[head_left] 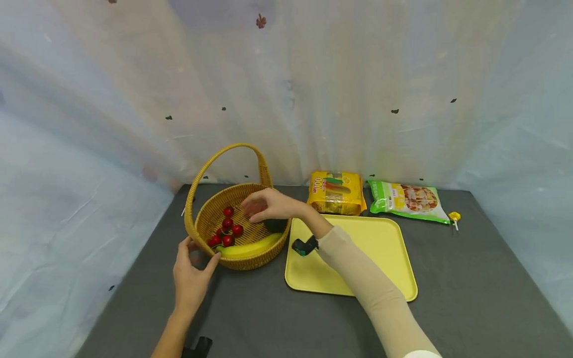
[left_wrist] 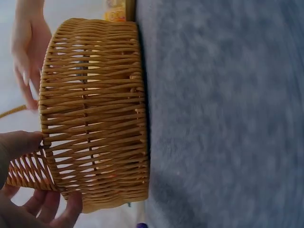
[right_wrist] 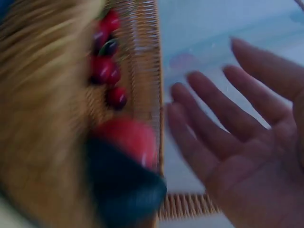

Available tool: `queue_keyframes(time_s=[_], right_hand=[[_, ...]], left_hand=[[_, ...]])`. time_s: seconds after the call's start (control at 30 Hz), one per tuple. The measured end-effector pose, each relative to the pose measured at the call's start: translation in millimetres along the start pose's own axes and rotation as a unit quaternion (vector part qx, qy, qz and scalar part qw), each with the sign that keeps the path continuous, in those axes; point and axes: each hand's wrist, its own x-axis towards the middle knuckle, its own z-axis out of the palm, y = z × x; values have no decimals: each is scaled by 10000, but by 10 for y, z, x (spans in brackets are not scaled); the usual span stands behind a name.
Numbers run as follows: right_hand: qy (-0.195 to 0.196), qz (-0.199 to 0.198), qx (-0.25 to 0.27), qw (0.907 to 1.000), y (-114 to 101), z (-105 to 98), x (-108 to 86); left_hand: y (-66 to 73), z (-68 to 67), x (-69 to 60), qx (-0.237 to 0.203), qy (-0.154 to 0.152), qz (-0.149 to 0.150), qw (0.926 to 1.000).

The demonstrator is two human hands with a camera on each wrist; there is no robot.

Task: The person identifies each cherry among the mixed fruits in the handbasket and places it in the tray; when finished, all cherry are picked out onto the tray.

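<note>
A wicker basket (head_left: 250, 263) with a tall arched handle stands on the left of the table. My left hand (head_left: 191, 276) grips its near-left rim at the foot of the handle, thumb on one side and fingers on the other. Inside lie several red cherries (head_left: 227, 223) and a yellow banana (head_left: 250, 248). A dark thing (head_left: 275, 225) sits at the basket's right side; the right wrist view shows a blurred red round thing (right_wrist: 130, 137) beside a dark teal piece (right_wrist: 126, 183). Over the basket hovers my right hand (head_left: 273, 205), fingers loosely bent, holding nothing.
A yellow tray (head_left: 380, 243) lies right of the basket, beneath my right forearm. Behind it stands a yellow snack package (head_left: 337, 193). Farther right are a green-and-white food bag (head_left: 409, 201) and a yellow lollipop (head_left: 454, 217). A curtain (head_left: 313, 99) hangs behind the table.
</note>
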Motion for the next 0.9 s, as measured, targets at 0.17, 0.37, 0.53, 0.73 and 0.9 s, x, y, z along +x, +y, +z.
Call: queue_keyframes(time_s=[0.17,0.37,0.53,0.73,0.9], right_hand=[[-717,465,214,9961,43,181,473],[-903,1274,120,9877,155,372,699],[-1051,1479,-274,9830,199,428,728],[-1450,1766,-366,9728,222,466,725],[-1351,2185,-559,9648,236,474,716]], left_hand=[[-32,26,-11,-443,87,-50,9990],[152,-42,-20,-548,244,238,9979],[252,-77,-13,-662,289,373,9967],[238,-51,-9,-767,335,570,9949],[251,-49,3,-677,284,579,9956]])
